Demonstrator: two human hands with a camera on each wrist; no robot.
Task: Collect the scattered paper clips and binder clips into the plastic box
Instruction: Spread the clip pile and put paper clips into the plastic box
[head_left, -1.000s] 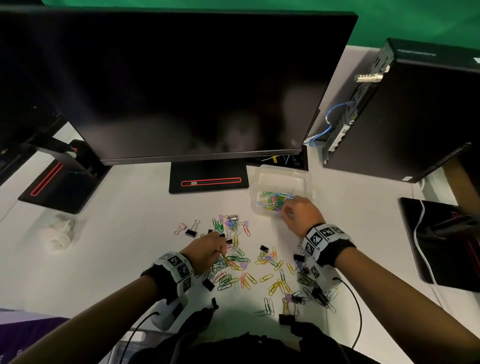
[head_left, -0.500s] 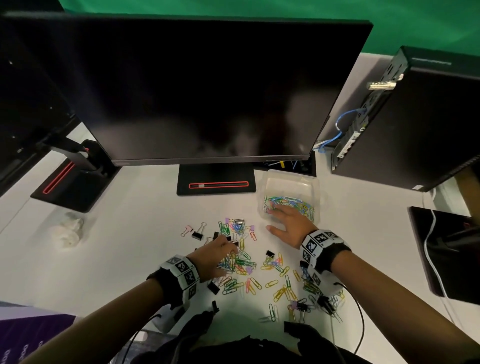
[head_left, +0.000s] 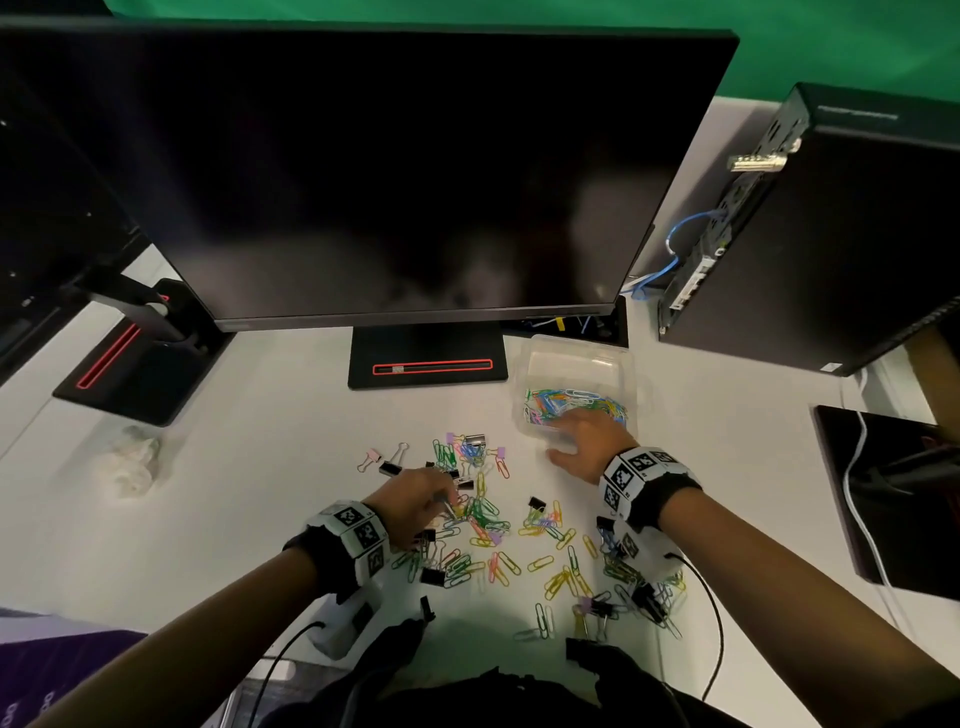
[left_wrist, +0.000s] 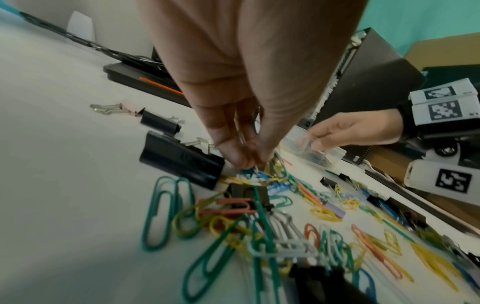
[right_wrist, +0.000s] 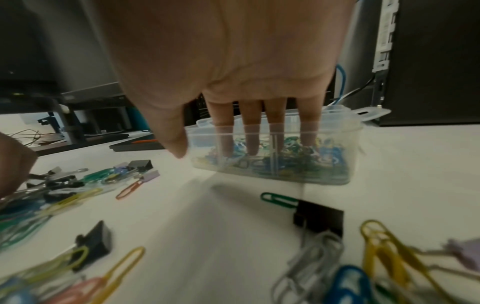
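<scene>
A white surface (head_left: 260, 467) below a dark monitor (head_left: 363, 171) carries a clear plastic box (head_left: 574, 364) partly filled with paper clips. The right hand (head_left: 584, 447) reaches into it, fingers straight, grip wide. The left hand (head_left: 415, 501) pinches clips narrowly from the scattered paper clips (head_left: 485, 519) and binder clips (head_left: 536, 503) nearby.

A white desk (head_left: 270, 447) carries 1 big dark monitor (head_left: 374, 171) on a black stand (head_left: 427, 364), a black computer case (head_left: 831, 234) at the right, and a green wall (head_left: 779, 47) behind.
</scene>
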